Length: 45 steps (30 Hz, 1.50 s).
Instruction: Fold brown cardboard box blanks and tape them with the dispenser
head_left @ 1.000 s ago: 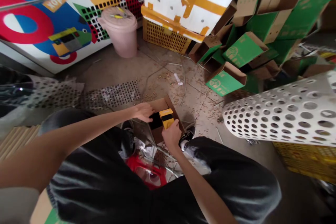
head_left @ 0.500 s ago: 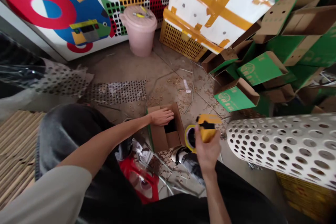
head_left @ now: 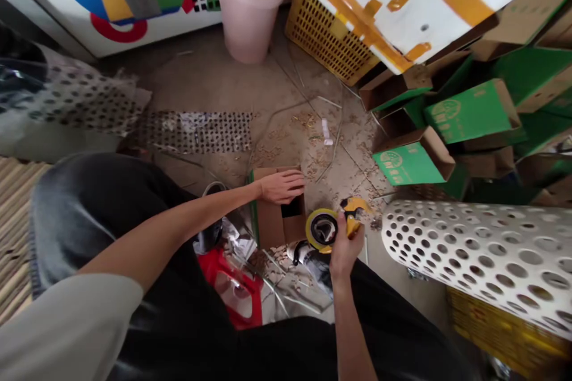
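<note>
A small cardboard box (head_left: 270,223) with a green outer side stands on the floor between my legs. Its brown flaps are partly folded in, and a dark gap shows between them. My left hand (head_left: 282,186) lies flat across the top of the box, its fingers stretched toward the right edge. To the right of the box, my right hand (head_left: 346,250) grips a yellow tape dispenser (head_left: 354,213). The dispenser's tape roll (head_left: 322,230) is turned toward the box and apart from it. What lies inside the box is hidden.
Green cardboard boxes (head_left: 413,158) are piled at the right, behind a white perforated chair or basket-like piece (head_left: 473,250). A lidded pink bucket (head_left: 250,18) and a yellow crate (head_left: 333,33) stand at the back. A red plastic stool-like thing (head_left: 254,303) is between my legs.
My left hand has slid right across the flaps. The right-hand flap no longer stands out from the box. My right hand has turned the tape dispenser, showing more of its roll. The view has tilted down.
</note>
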Each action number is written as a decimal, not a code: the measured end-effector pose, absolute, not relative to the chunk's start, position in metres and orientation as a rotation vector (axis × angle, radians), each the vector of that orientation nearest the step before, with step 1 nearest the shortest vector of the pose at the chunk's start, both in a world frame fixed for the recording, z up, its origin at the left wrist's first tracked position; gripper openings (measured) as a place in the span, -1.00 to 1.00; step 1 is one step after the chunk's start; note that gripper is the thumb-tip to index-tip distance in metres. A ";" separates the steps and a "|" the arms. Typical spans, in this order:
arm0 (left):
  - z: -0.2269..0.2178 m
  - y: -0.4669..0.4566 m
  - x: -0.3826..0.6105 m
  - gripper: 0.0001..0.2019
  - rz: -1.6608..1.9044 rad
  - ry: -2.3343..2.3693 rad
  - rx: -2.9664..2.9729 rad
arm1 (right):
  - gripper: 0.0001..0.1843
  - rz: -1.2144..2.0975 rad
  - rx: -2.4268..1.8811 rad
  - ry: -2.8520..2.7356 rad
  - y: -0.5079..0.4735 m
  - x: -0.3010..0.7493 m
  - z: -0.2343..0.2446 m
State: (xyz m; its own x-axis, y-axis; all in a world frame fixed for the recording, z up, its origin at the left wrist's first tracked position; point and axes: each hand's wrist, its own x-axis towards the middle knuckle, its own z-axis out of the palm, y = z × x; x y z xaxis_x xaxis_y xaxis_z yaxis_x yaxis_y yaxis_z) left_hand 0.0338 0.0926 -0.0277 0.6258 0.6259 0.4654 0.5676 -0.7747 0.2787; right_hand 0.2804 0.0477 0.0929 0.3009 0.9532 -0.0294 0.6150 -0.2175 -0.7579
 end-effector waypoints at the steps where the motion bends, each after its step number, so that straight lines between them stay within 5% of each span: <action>1: -0.028 0.093 0.033 -0.67 0.802 1.015 2.727 | -0.37 0.677 -1.933 -1.410 0.042 0.271 0.088; 22: -0.028 0.109 0.066 -0.66 0.386 1.331 2.596 | -0.39 0.550 -1.993 -1.857 0.016 0.215 0.070; 31: -0.026 0.105 0.035 -0.54 0.603 1.232 2.369 | -0.49 0.345 -1.951 -2.046 0.004 0.210 0.055; 36: -0.013 0.086 0.005 -0.30 0.324 1.775 1.889 | -0.48 0.366 -1.882 -2.007 0.004 0.218 0.057; 45: 0.001 0.079 0.023 -0.48 0.111 1.943 1.547 | -0.35 0.411 -1.826 -2.085 0.020 0.222 0.072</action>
